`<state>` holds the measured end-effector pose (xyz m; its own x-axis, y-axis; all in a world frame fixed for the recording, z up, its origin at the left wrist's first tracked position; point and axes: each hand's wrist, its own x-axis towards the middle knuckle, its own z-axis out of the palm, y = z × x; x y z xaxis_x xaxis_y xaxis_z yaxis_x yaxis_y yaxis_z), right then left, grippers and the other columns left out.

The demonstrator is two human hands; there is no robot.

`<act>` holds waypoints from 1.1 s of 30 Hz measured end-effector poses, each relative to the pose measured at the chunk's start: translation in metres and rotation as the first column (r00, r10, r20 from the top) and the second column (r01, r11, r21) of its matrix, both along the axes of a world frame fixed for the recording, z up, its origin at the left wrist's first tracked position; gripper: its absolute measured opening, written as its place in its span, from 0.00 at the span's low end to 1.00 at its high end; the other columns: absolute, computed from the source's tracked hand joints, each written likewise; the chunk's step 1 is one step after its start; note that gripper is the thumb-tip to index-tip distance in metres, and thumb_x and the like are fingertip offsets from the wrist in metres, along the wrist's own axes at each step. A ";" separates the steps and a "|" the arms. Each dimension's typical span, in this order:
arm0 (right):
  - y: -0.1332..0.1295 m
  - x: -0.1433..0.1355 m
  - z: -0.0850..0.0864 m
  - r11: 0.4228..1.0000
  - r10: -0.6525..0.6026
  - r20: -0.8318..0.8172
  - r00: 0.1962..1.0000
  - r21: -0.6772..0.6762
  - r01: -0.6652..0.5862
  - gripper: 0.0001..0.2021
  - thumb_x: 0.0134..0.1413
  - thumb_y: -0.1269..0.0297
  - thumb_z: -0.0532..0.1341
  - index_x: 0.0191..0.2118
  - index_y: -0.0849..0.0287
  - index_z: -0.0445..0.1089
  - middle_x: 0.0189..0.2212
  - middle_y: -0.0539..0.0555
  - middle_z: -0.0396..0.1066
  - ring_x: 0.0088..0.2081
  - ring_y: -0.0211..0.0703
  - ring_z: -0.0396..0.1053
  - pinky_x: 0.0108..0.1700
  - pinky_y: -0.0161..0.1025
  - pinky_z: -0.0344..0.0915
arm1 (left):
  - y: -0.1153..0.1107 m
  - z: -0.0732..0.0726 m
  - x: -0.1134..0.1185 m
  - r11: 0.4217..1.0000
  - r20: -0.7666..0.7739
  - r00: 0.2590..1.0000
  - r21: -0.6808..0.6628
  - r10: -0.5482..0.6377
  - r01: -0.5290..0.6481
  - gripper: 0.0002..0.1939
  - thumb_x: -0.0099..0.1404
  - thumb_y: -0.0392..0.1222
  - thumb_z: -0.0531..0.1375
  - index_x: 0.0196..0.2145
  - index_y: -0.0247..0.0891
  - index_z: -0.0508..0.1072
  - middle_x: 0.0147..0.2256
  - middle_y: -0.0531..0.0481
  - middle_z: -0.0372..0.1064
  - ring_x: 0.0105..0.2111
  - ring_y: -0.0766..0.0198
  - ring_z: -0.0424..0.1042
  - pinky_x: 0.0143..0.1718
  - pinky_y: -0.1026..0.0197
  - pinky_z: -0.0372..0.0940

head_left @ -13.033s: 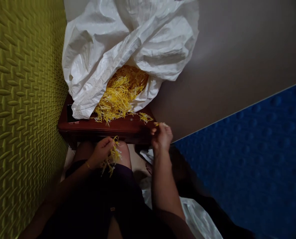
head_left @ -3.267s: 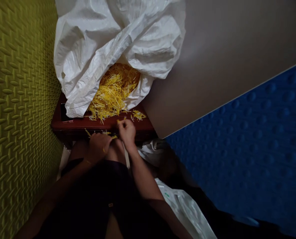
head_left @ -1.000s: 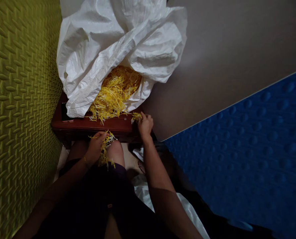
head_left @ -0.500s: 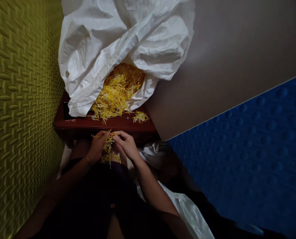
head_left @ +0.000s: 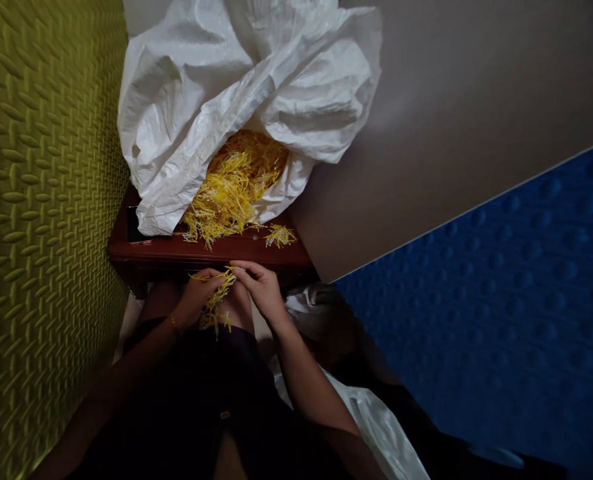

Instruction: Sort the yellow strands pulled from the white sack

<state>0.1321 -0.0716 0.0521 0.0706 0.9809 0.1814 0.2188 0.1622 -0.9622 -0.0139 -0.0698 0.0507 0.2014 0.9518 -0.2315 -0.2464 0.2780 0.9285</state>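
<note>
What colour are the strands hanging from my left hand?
The strands are yellow and white; the head view shows them.

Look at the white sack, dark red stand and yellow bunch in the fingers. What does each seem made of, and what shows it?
White sack: probably plastic fabric, slightly shiny, with crisp creases.
Dark red stand: perhaps varnished wood, from its smooth, faintly glossy edge; leather covering is possible.
Yellow bunch: perhaps plastic or cord, from its thin strands; finish too small to tell.

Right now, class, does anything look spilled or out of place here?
A small yellow clump lies on the reddish table, right of the yellow pile spilling from the white sack, so it looks strayed.
</note>
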 end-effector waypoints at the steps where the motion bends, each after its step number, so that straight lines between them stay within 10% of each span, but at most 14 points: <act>1: 0.000 0.001 0.001 1.000 0.010 0.038 0.999 0.014 -0.011 0.11 0.48 0.58 0.61 0.36 0.56 0.74 0.36 0.53 0.75 0.40 0.43 0.70 0.46 0.42 0.63 | 0.000 0.000 0.000 1.000 -0.007 1.000 0.004 -0.005 0.005 0.07 0.47 0.40 0.62 0.23 0.34 0.70 0.21 0.56 0.64 0.22 0.72 0.58 0.27 0.66 0.54; 12: 0.007 0.010 0.002 0.968 -0.111 0.418 0.902 0.251 0.002 0.10 0.55 0.60 0.55 0.32 0.55 0.73 0.30 0.52 0.72 0.35 0.42 0.67 0.41 0.40 0.60 | 0.004 -0.012 0.001 0.967 -0.150 0.988 0.253 0.048 -0.009 0.08 0.52 0.42 0.59 0.22 0.35 0.69 0.22 0.54 0.63 0.25 0.70 0.59 0.29 0.67 0.54; 21: 0.030 -0.003 -0.007 0.948 -0.174 0.406 0.897 0.316 0.041 0.11 0.56 0.62 0.52 0.32 0.56 0.71 0.30 0.53 0.70 0.35 0.41 0.67 0.40 0.37 0.61 | 0.015 -0.004 0.006 0.966 -0.104 0.988 0.241 0.118 -0.090 0.06 0.51 0.39 0.58 0.21 0.35 0.67 0.22 0.55 0.62 0.26 0.70 0.59 0.30 0.67 0.55; 24: 0.048 0.030 -0.017 0.906 -0.382 0.377 0.844 0.335 0.260 0.12 0.55 0.63 0.52 0.32 0.59 0.72 0.31 0.56 0.71 0.35 0.43 0.66 0.41 0.39 0.61 | 0.007 -0.001 0.001 0.966 -0.092 0.988 0.238 0.124 -0.099 0.06 0.52 0.39 0.59 0.21 0.36 0.67 0.22 0.55 0.62 0.25 0.71 0.59 0.29 0.68 0.55; 28: 0.083 0.106 -0.032 0.690 -0.722 0.348 0.598 0.300 0.659 0.14 0.52 0.66 0.52 0.34 0.66 0.73 0.33 0.62 0.72 0.35 0.47 0.66 0.41 0.43 0.61 | -0.005 -0.002 -0.009 0.989 -0.078 0.990 0.102 0.119 -0.111 0.07 0.51 0.42 0.60 0.23 0.37 0.68 0.22 0.56 0.62 0.23 0.71 0.58 0.27 0.67 0.54; 33: 0.117 0.133 -0.048 0.852 -0.520 0.585 0.623 0.303 0.427 0.15 0.51 0.69 0.52 0.39 0.67 0.73 0.35 0.63 0.71 0.36 0.45 0.65 0.43 0.41 0.59 | -0.001 -0.007 -0.007 0.987 -0.052 0.986 0.050 0.158 -0.155 0.08 0.49 0.43 0.62 0.25 0.37 0.70 0.23 0.55 0.64 0.23 0.71 0.60 0.27 0.66 0.55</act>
